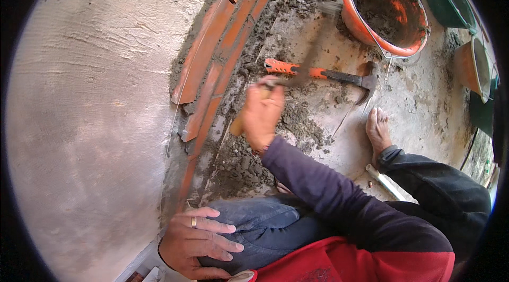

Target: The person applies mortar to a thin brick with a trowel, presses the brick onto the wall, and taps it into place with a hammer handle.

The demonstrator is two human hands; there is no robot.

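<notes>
My right hand point(261, 114) is closed round the light handle of a trowel point(315, 43), whose blade is smeared by motion as it points up and away to the right. Just beyond that hand, a claw hammer point(339, 76) with an orange and black handle lies on the floor. To the left runs a low course of orange bricks point(204, 51) with grey mortar between them. My left hand point(201, 242), a ring on one finger, rests on my bent knee with its fingers spread, holding nothing.
An orange bucket point(383, 11) with mortar residue stands at the far right, near a green bucket point(449, 0) and a second orange one point(472, 68). A plastered wall point(90, 123) fills the left. Loose mortar point(238, 162) lies beside the bricks. My bare foot point(378, 131) and a pale pipe point(384, 181) are at right.
</notes>
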